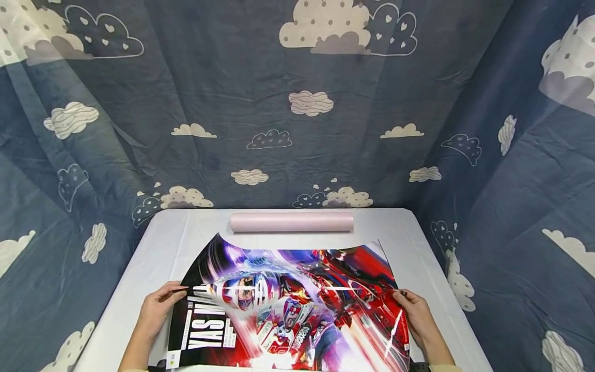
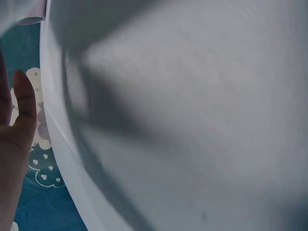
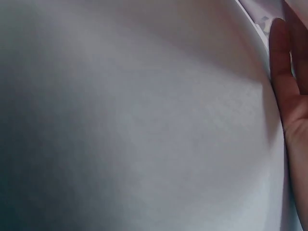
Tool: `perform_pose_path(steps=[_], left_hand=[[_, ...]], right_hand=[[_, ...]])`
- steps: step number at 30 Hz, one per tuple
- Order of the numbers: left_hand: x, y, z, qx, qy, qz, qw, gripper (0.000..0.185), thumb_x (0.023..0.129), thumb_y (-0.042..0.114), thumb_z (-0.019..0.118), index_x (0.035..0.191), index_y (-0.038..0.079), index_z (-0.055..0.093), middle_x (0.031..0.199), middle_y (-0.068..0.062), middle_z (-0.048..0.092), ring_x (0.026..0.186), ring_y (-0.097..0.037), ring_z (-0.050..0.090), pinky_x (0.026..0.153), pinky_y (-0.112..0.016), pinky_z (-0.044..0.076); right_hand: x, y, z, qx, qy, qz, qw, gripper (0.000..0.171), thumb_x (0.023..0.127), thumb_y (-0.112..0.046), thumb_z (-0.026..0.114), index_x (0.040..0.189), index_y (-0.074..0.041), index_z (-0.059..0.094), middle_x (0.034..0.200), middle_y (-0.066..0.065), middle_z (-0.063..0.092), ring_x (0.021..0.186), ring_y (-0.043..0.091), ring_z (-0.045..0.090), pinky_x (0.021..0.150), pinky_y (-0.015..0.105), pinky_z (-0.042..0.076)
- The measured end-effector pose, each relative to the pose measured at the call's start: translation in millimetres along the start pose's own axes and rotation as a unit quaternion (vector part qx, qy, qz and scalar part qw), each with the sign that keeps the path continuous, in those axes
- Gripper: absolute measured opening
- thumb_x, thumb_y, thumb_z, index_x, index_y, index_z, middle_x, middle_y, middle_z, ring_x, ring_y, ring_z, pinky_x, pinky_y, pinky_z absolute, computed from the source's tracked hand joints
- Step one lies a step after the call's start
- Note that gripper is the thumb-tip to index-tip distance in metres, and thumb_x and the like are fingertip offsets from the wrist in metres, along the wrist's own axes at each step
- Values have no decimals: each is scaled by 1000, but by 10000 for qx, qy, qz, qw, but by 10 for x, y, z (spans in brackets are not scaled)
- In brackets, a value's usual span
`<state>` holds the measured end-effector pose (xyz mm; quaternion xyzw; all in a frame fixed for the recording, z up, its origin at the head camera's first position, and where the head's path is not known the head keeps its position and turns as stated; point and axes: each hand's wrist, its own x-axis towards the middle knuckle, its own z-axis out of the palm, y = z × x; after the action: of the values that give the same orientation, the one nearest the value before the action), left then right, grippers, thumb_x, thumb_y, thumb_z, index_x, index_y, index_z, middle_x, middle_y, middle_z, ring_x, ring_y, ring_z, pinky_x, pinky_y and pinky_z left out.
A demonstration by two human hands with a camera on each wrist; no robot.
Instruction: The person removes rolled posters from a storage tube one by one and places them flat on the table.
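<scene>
A glossy poster (image 1: pixel 297 305) with a red and purple racing picture and white lettering lies bowed on the white table (image 1: pixel 409 227). My left hand (image 1: pixel 173 292) pinches its left edge and my right hand (image 1: pixel 402 296) pinches its right edge, both edges lifted a little. In the left wrist view the poster's white back (image 2: pixel 192 120) fills the frame, with my left hand (image 2: pixel 19 120) beside it. The right wrist view shows the same white back (image 3: pixel 144 120) and my right hand (image 3: pixel 286 91) at its edge.
A pale pink rolled tube (image 1: pixel 292 222) lies crosswise at the table's far edge, just beyond the poster. Blue cloth with cloud prints (image 1: pixel 297 103) hangs behind and on both sides of the table.
</scene>
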<state>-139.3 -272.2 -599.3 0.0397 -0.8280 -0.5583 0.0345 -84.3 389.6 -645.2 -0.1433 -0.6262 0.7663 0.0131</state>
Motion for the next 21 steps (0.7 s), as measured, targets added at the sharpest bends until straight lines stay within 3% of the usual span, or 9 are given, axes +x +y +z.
perform_pose_path(steps=[3, 6, 10, 15, 18, 21], left_hand=[[27, -22, -20, 216, -273, -293, 9990, 32, 98, 28, 78, 121, 5, 79, 107, 23, 74, 102, 13, 62, 89, -6, 49], [55, -27, -54, 526, -540, -594, 9954, 43, 96, 38, 79, 131, 13, 76, 115, 19, 74, 102, 12, 62, 88, -9, 50], [84, -51, -68, 551, -876, -712, 9921, 51, 95, 31, 81, 140, 10, 69, 114, 4, 75, 96, 3, 67, 85, -17, 53], [96, -94, -19, 607, -1111, -695, 9895, 54, 94, 22, 82, 142, 6, 64, 97, -1, 71, 82, -4, 65, 77, -21, 53], [109, -103, 12, 1036, -1185, -630, 9855, 52, 94, 25, 81, 140, 8, 65, 90, 0, 67, 74, -6, 59, 72, -22, 48], [135, -82, 28, 2106, -1313, -319, 9682, 45, 97, 36, 77, 136, 13, 68, 81, 3, 63, 66, -8, 51, 64, -26, 43]], right_hand=[[25, -53, -14, -380, 49, 74, 9992, 23, 107, -14, 64, 96, -26, 82, 92, -15, 75, 83, 1, 71, 71, 21, 63], [65, -103, -16, -914, -24, 151, 9957, 17, 105, -17, 68, 115, -20, 81, 97, -16, 75, 88, 4, 72, 73, 24, 63], [125, -155, -16, -1639, -238, 262, 9858, 46, 101, -17, 73, 145, -7, 62, 101, -16, 78, 90, 7, 75, 76, 27, 64], [166, -194, -45, -2494, -340, 218, 9676, 62, 100, -18, 75, 154, -3, 48, 97, -6, 79, 83, 6, 72, 75, 25, 60], [183, -223, -63, -3428, -383, -7, 9386, 61, 98, -23, 77, 150, -2, 53, 85, -1, 69, 71, 5, 59, 68, 24, 50], [199, -289, -55, -4549, -532, -232, 8886, 59, 97, -30, 78, 145, -1, 59, 78, -1, 59, 66, 8, 49, 65, 26, 42]])
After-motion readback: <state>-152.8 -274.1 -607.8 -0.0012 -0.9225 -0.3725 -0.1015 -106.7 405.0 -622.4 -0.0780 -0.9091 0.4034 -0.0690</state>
